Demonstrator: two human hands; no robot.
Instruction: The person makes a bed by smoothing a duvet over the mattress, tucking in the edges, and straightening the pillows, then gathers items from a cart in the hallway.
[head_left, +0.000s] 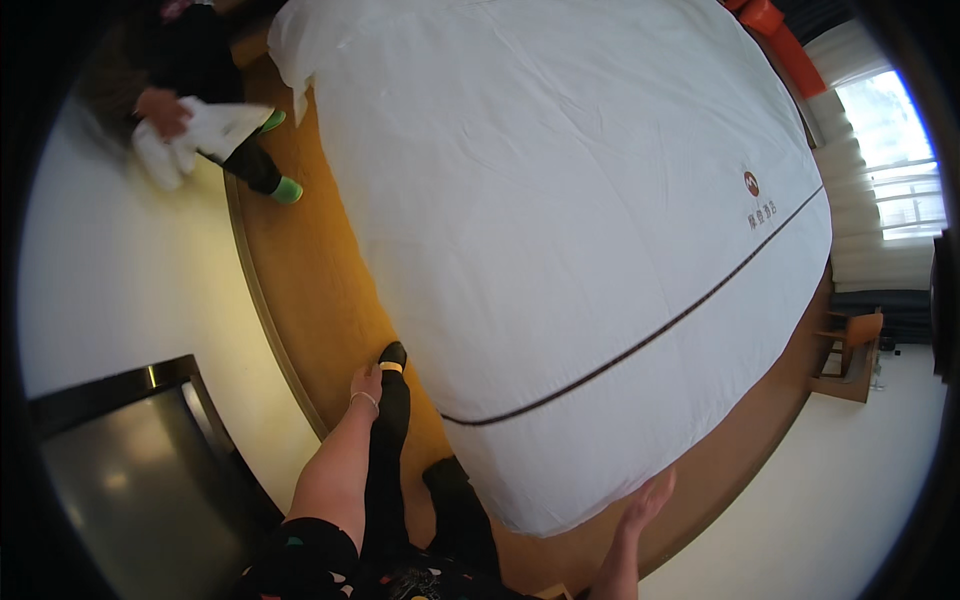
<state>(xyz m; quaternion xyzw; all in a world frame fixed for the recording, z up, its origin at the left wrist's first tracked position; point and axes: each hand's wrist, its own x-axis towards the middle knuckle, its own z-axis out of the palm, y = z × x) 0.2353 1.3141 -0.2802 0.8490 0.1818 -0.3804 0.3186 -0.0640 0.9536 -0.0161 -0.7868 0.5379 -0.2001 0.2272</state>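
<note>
A white duvet (540, 225) with a dark stripe and a printed emblem covers the bed before me. My left hand (367, 382), a bracelet at its wrist, hangs over my forward leg beside the bed's left edge and holds nothing visible. Close to the duvet's lower right edge is my right hand (654, 499), its fingers apart; whether a fingertip touches the cloth cannot be told. At the upper left another person's hand (163, 114) holds a white cloth (217, 129).
Wooden floor (300, 277) runs between the bed and the left wall. A dark-framed panel (135, 450) stands at the lower left. To the right are a wooden chair (862, 330) and a curtained window (892, 157). The other person stands in green shoes (287, 190).
</note>
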